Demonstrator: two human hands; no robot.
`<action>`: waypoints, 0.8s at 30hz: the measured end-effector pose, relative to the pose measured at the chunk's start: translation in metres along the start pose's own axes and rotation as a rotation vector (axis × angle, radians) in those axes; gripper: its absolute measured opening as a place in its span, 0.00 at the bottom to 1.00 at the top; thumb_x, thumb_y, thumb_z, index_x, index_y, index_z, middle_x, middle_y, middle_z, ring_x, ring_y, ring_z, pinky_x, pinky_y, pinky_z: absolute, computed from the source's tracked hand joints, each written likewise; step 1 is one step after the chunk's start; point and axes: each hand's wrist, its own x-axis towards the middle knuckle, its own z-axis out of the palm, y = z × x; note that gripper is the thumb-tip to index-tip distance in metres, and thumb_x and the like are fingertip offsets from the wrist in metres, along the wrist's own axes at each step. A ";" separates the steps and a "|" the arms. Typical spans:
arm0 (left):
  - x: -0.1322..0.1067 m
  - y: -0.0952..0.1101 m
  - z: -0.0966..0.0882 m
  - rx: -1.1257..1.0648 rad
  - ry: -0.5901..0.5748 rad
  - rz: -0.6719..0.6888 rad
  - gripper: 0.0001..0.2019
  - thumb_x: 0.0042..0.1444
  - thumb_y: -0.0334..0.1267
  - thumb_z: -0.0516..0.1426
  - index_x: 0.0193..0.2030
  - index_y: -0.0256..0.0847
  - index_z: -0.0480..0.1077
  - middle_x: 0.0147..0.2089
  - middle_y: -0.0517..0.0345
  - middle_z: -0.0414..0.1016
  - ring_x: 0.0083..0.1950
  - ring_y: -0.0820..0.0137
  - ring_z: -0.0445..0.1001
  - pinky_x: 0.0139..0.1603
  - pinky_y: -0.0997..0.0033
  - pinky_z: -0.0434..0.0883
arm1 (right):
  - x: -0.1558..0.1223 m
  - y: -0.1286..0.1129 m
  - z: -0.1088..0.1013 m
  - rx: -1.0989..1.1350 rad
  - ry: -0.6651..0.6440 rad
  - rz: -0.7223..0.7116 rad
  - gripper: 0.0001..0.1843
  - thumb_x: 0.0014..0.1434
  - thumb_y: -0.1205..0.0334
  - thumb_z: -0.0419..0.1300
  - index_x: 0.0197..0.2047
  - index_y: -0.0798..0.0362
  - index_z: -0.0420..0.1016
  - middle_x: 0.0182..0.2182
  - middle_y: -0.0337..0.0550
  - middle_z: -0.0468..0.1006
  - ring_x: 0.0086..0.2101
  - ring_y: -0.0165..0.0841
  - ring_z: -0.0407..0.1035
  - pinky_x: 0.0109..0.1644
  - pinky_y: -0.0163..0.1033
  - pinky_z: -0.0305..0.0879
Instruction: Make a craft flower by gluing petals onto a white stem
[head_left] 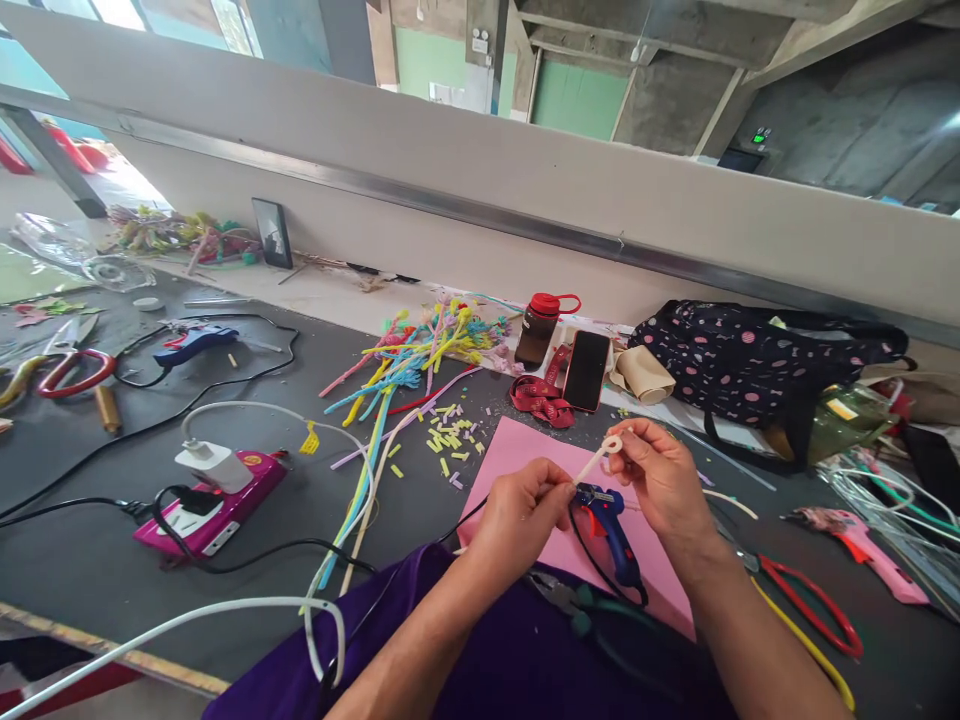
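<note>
My left hand (521, 510) pinches the lower end of a thin white strip (596, 460). The upper end of this strip is curled into a small loop, and my right hand (660, 480) pinches it there. Both hands hover over a pink sheet (517, 455) on the dark worktable. Just below the hands, a blue glue gun (611, 525) rests on the pink sheet with its black cord trailing off to the left.
Colourful stems (409, 365) and cut bits lie behind the sheet. A brown bottle (538, 328), phone (586, 370) and red ribbon (541, 398) sit beyond. Dotted bag (757, 370) at right; pink glue gun (862, 540), red-handled cutters (810, 600). Pink power strip (214, 500) at left.
</note>
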 end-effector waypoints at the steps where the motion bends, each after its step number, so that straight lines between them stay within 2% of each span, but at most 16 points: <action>1: 0.000 0.001 0.000 0.054 0.062 0.045 0.08 0.54 0.41 0.53 0.31 0.41 0.71 0.25 0.60 0.73 0.26 0.75 0.67 0.27 0.77 0.61 | 0.001 -0.003 -0.003 0.023 0.021 -0.014 0.08 0.51 0.58 0.63 0.32 0.53 0.72 0.22 0.36 0.70 0.20 0.25 0.63 0.18 0.28 0.56; 3: -0.003 0.004 -0.001 0.086 0.117 0.089 0.08 0.54 0.41 0.54 0.33 0.41 0.73 0.30 0.58 0.75 0.30 0.73 0.70 0.32 0.76 0.64 | 0.003 -0.013 -0.012 0.119 0.084 -0.056 0.07 0.51 0.60 0.63 0.32 0.52 0.72 0.24 0.36 0.69 0.20 0.23 0.61 0.18 0.27 0.55; 4: -0.005 0.007 -0.002 0.033 0.061 0.071 0.09 0.54 0.42 0.54 0.35 0.41 0.73 0.32 0.57 0.75 0.31 0.72 0.71 0.31 0.76 0.64 | 0.005 -0.019 -0.019 0.187 0.114 -0.074 0.06 0.50 0.61 0.63 0.32 0.52 0.72 0.25 0.35 0.69 0.20 0.22 0.60 0.17 0.26 0.54; 5: -0.008 0.011 -0.004 -0.063 -0.059 0.027 0.11 0.54 0.44 0.54 0.37 0.41 0.73 0.32 0.55 0.76 0.30 0.71 0.72 0.30 0.75 0.65 | 0.007 -0.025 -0.026 0.271 0.133 -0.086 0.05 0.50 0.62 0.64 0.31 0.52 0.72 0.26 0.35 0.69 0.19 0.21 0.58 0.17 0.25 0.53; 6: -0.010 0.014 -0.006 -0.192 -0.240 -0.037 0.14 0.54 0.47 0.54 0.39 0.40 0.73 0.32 0.54 0.76 0.29 0.71 0.73 0.27 0.75 0.65 | 0.009 -0.031 -0.032 0.349 0.134 -0.084 0.05 0.49 0.64 0.64 0.31 0.51 0.71 0.25 0.34 0.67 0.19 0.20 0.57 0.17 0.24 0.52; 7: -0.013 0.017 -0.008 -0.325 -0.469 -0.099 0.18 0.53 0.51 0.53 0.42 0.40 0.73 0.34 0.52 0.77 0.30 0.68 0.74 0.25 0.74 0.66 | 0.011 -0.035 -0.038 0.407 0.113 -0.066 0.05 0.49 0.65 0.64 0.30 0.51 0.71 0.24 0.33 0.66 0.18 0.19 0.55 0.16 0.24 0.51; 8: -0.015 0.019 -0.009 -0.430 -0.677 -0.126 0.22 0.52 0.54 0.54 0.44 0.39 0.73 0.38 0.48 0.77 0.35 0.64 0.76 0.29 0.72 0.68 | 0.011 -0.039 -0.041 0.434 0.073 -0.034 0.05 0.48 0.65 0.63 0.30 0.51 0.71 0.22 0.33 0.65 0.17 0.19 0.53 0.16 0.24 0.50; 9: -0.016 0.019 -0.010 -0.483 -0.816 -0.138 0.24 0.51 0.56 0.54 0.43 0.38 0.74 0.40 0.45 0.77 0.40 0.61 0.76 0.33 0.69 0.70 | 0.011 -0.040 -0.042 0.425 0.019 0.009 0.05 0.48 0.65 0.63 0.30 0.51 0.71 0.21 0.32 0.63 0.16 0.19 0.52 0.15 0.24 0.49; 10: -0.015 0.018 -0.009 -0.498 -0.874 -0.148 0.25 0.51 0.56 0.53 0.42 0.36 0.75 0.42 0.43 0.77 0.43 0.60 0.76 0.37 0.68 0.70 | 0.010 -0.039 -0.040 0.384 -0.036 0.054 0.05 0.48 0.64 0.63 0.29 0.52 0.71 0.20 0.31 0.63 0.15 0.19 0.52 0.14 0.25 0.48; 12: -0.011 0.013 -0.006 -0.477 -0.666 -0.199 0.23 0.54 0.55 0.51 0.35 0.34 0.75 0.36 0.44 0.78 0.35 0.65 0.77 0.33 0.71 0.69 | 0.004 -0.033 -0.030 0.216 -0.140 0.133 0.06 0.48 0.62 0.63 0.29 0.53 0.70 0.18 0.32 0.64 0.15 0.20 0.53 0.14 0.26 0.47; 14: -0.003 0.005 -0.002 -0.501 -0.366 -0.254 0.20 0.54 0.52 0.53 0.33 0.34 0.72 0.30 0.50 0.76 0.26 0.71 0.74 0.22 0.77 0.65 | -0.003 -0.022 -0.016 0.008 -0.233 0.175 0.06 0.51 0.60 0.62 0.29 0.54 0.70 0.19 0.34 0.68 0.15 0.21 0.56 0.15 0.27 0.48; 15: 0.000 0.002 0.000 -0.539 -0.248 -0.258 0.18 0.53 0.51 0.55 0.34 0.35 0.70 0.28 0.53 0.76 0.25 0.73 0.73 0.21 0.79 0.63 | -0.006 -0.017 -0.009 -0.082 -0.274 0.171 0.07 0.53 0.60 0.61 0.30 0.54 0.71 0.19 0.35 0.69 0.15 0.22 0.58 0.16 0.28 0.50; 17: 0.004 -0.003 0.002 -0.592 -0.174 -0.242 0.15 0.51 0.48 0.57 0.34 0.36 0.68 0.28 0.55 0.75 0.25 0.74 0.73 0.21 0.81 0.63 | -0.012 -0.007 0.002 -0.226 -0.326 0.121 0.07 0.55 0.59 0.59 0.32 0.55 0.71 0.19 0.35 0.69 0.17 0.23 0.60 0.19 0.29 0.53; 24: 0.005 -0.010 0.002 -0.615 -0.174 -0.247 0.14 0.48 0.46 0.60 0.31 0.35 0.67 0.25 0.58 0.73 0.18 0.80 0.65 0.19 0.82 0.60 | -0.018 0.003 0.012 -0.420 -0.322 -0.077 0.05 0.58 0.60 0.57 0.34 0.53 0.71 0.22 0.34 0.68 0.22 0.25 0.62 0.25 0.31 0.58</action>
